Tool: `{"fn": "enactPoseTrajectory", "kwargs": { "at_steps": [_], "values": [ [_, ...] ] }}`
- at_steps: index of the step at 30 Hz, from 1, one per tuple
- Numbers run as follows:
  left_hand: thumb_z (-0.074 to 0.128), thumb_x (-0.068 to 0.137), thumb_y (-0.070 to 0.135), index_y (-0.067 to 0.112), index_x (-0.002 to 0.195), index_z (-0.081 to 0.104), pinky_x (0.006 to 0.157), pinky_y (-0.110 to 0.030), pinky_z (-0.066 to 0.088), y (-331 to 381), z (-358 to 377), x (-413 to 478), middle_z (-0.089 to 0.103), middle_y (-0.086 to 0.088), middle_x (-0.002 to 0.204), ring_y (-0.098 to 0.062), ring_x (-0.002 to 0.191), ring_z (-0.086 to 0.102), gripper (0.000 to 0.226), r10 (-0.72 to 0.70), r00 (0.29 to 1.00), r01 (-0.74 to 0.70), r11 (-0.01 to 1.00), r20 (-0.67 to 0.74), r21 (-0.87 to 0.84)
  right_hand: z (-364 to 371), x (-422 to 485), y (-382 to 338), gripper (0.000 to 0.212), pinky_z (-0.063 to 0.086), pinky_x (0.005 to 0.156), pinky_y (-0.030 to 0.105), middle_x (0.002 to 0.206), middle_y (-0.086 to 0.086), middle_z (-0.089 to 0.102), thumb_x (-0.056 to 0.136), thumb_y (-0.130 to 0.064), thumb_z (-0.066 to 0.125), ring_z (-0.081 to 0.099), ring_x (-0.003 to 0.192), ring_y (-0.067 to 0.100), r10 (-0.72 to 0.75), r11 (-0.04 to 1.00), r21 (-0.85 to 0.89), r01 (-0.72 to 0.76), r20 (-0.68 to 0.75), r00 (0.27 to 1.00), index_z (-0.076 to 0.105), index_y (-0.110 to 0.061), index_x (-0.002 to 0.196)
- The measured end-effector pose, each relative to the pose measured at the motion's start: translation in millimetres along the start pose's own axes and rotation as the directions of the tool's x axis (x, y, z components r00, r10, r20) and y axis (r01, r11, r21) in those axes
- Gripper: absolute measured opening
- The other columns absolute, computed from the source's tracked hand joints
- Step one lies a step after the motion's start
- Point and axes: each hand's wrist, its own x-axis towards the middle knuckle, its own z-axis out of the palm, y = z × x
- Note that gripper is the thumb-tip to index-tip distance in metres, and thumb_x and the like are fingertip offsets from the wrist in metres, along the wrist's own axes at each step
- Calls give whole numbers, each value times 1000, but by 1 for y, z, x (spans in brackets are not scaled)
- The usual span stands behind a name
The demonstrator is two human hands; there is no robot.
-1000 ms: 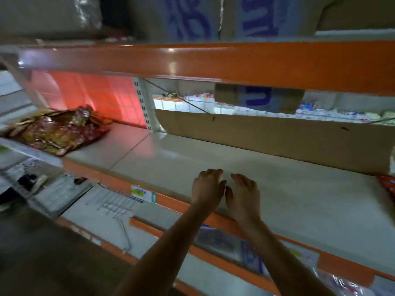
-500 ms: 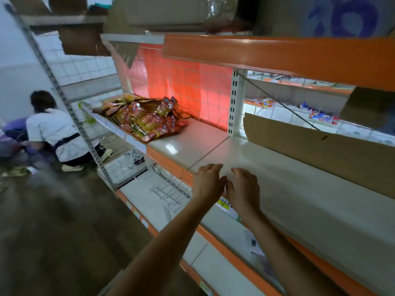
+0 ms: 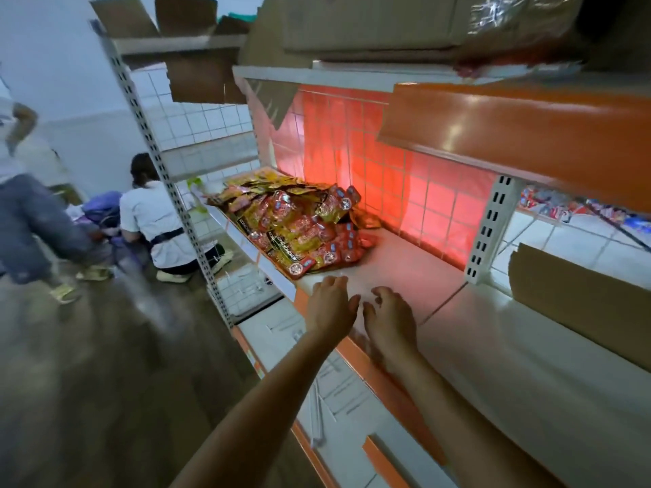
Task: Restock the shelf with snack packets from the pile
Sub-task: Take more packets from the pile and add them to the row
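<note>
A pile of red and yellow snack packets lies at the left end of the white shelf with an orange front strip. My left hand hovers over the shelf's front edge, just short of the nearest packet, fingers loosely bent and holding nothing. Close beside it on the right, my right hand hangs over the shelf surface the same way, holding nothing. Both forearms reach in from the bottom of the frame.
An orange-fronted upper shelf overhangs at the right. A cardboard sheet stands along the shelf's back. A slotted upright divides the bays. A crouching person in a white shirt and a walking person are in the aisle at left. Lower shelves sit below.
The view has swung left and both hands have moved left along the shelf, closer to the packet pile. They stay side by side and hold nothing.
</note>
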Motion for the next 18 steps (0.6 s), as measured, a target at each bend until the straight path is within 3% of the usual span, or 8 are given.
{"fn": "enactPoseTrajectory", "kwargs": {
  "at_steps": [8, 13, 18],
  "values": [
    [52, 95, 28, 9, 129, 52, 93, -39, 44, -56, -16, 80, 56, -13, 124, -31, 113, 50, 39, -39, 998, 38, 999, -56, -13, 53, 66, -35, 28, 42, 85, 30, 117, 8, 64, 93, -22, 53, 57, 108, 27, 33, 997, 69, -32, -15, 999, 58, -14, 119],
    [55, 95, 31, 10, 130, 49, 96, -36, 42, -85, -18, 129, 52, -11, 129, -27, 118, 47, 41, -7, 999, 7, 1000, -31, 21, 85, 98, -54, 36, 42, 83, 28, 119, 6, 64, 91, -35, 57, 58, 109, 27, 141, 988, 74, -137, -50, 989, 55, -18, 123],
    [52, 95, 40, 11, 137, 40, 103, -38, 38, -103, -10, 162, 47, -11, 137, -28, 127, 41, 53, 31, 999, -33, 996, 21, 82, 105, 114, -59, 49, 47, 89, 36, 120, 9, 61, 86, -47, 59, 56, 111, 31, 298, 954, 5, -299, -88, 951, 52, -16, 123]
  ]
}}
